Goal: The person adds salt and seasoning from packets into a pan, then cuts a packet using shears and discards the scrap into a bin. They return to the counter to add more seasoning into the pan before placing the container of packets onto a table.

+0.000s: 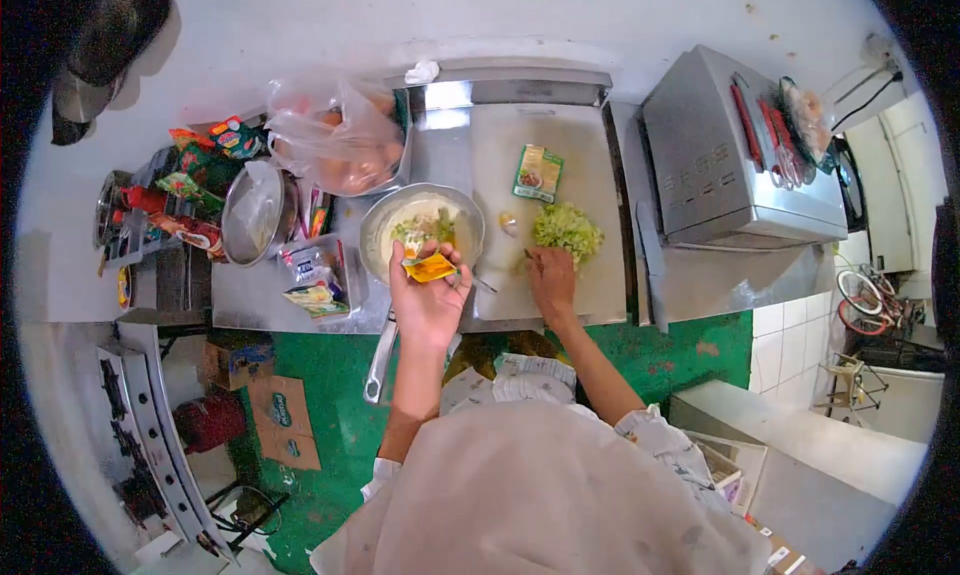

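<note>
My left hand [430, 300], palm up, has its fingers curled round a small yellow sachet [430, 267]. It is over the near edge of a metal pan [477, 213], which contains a pale mixture with chopped greens and something yellow. The pan's handle [380, 363] points toward me. On the white cutting board [500, 145], my right hand [552, 280] is closed with its fingertips down, beside a heap of shredded green leaves [567, 231]. A small dark bit shows at those fingertips, too little to name. Farther back lies a green-and-yellow seasoning packet [538, 173], with a small whitish piece [508, 223] nearer me.
Left of the pan are a bag of eggs [345, 140], a metal bowl [288, 215] and a plastic tub of packets [318, 275]. Several colourful packages [205, 175] crowd the far left. A silver box-shaped appliance [720, 155] stands right, with whisks [785, 160] on top.
</note>
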Demonstrator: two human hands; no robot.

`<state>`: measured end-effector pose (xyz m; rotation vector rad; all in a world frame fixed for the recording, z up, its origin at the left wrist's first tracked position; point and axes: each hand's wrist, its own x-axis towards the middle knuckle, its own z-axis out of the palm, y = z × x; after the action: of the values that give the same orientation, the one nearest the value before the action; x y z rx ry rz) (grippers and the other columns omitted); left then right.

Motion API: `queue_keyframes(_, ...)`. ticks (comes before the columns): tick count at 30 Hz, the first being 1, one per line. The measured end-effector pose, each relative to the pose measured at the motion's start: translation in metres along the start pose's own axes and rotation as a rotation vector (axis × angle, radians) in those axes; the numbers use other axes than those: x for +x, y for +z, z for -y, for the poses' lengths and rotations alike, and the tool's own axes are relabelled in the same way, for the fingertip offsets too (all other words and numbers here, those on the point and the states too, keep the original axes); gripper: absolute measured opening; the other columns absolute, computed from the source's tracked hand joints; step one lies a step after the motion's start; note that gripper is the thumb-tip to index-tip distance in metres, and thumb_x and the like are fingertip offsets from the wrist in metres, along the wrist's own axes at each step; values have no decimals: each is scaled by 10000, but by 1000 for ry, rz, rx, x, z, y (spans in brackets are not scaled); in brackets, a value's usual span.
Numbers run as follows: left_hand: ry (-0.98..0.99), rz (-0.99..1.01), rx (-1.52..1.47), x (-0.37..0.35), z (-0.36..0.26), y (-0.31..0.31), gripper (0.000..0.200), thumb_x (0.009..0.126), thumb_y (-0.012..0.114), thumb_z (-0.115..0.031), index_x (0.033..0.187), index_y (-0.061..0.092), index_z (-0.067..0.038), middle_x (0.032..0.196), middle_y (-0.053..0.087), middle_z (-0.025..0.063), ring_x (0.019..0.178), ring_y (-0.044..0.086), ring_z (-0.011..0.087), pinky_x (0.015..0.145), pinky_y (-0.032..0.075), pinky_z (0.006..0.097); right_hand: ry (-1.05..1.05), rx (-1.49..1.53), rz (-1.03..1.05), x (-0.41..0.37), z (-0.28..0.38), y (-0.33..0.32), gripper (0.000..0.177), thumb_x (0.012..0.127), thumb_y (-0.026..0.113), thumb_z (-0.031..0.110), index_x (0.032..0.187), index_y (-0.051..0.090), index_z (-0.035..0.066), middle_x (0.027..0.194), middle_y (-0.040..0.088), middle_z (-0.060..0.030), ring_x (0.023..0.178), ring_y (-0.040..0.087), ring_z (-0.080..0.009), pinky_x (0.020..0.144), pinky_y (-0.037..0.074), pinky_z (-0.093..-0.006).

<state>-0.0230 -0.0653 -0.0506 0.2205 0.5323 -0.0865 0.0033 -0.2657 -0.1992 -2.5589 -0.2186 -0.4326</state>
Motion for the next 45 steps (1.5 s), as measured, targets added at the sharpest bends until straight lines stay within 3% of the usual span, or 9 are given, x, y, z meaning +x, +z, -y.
queue_keyframes(5, -57, 44, 0, -1, 23, 26, 425, 869, 502, -485, 873, 623, -77, 883, 609, 73, 837, 565, 196, 744, 486, 351, 188, 649, -11, 33, 61, -92, 251, 754, 662, 101, 998, 619, 63, 884, 577, -92, 893, 518, -289, 802, 415, -392)
queue_keyframes(8, -80, 80, 44, 5, 43, 37, 426, 874, 496, -479, 898, 618, -72, 893, 609, 86, 816, 570, 215, 702, 493, 340, -183, 502, -71, 58, 90, -139, 317, 713, 689, 83, 1023, 619, 79, 910, 574, -75, 880, 520, -290, 789, 422, -393)
queue_keyframes(13, -120, 27, 114, 10, 72, 53, 501, 852, 487, -550, 1017, 567, -83, 915, 604, 94, 779, 577, 220, 600, 479, 311, -296, 409, -59, 70, 68, -135, 286, 682, 696, 89, 961, 632, 95, 949, 579, -75, 891, 532, -284, 781, 426, -392)
queue_keyframes(18, -165, 41, 214, 11, 82, 58, 556, 846, 474, -585, 1124, 510, -105, 975, 603, 70, 843, 583, 195, 729, 478, 364, -189, 456, -38, 81, 54, -149, 184, 698, 685, 109, 878, 642, 99, 883, 610, -77, 852, 551, -276, 783, 422, -402)
queue_keyframes(24, 203, 172, 579, 15, 90, 61, 455, 870, 542, -454, 1151, 490, -100, 1160, 509, 39, 1054, 477, 134, 924, 361, 342, -86, 574, 59, 92, 36, -160, 130, 733, 684, 118, 847, 650, 65, 812, 624, -82, 807, 555, -276, 739, 431, -377)
queue_keyframes(29, 406, 201, 863, 24, 90, 59, 181, 840, 641, -130, 970, 571, -25, 900, 598, 12, 814, 521, 46, 744, 395, 191, -48, 587, 96, 95, 34, -162, 144, 728, 697, 137, 830, 652, 47, 790, 621, -94, 783, 552, -272, 740, 430, -365)
queue_keyframes(39, 558, 82, 986, 33, 86, 43, 133, 843, 641, -135, 892, 613, -15, 777, 610, -14, 691, 510, 23, 623, 401, 178, -140, 636, 158, 101, 16, -141, 154, 790, 664, 144, 869, 646, 13, 771, 613, -80, 770, 554, -204, 715, 431, -300)
queue_keyframes(41, 600, -13, 1083, 31, 79, 39, 159, 840, 646, -143, 919, 625, -8, 783, 610, -12, 686, 511, 27, 626, 406, 183, 273, 708, 199, 114, -1, -128, 218, 812, 634, 240, 876, 661, 33, 836, 634, -129, 795, 593, -280, 727, 457, -356)
queue_keyframes(45, 592, -73, 1035, 27, 71, 37, 168, 840, 641, -147, 931, 633, -6, 786, 610, -14, 694, 514, 33, 639, 411, 186, 257, 462, 168, 148, -71, -61, 249, 818, 606, 254, 889, 644, 19, 842, 643, -138, 787, 614, -293, 712, 470, -367)
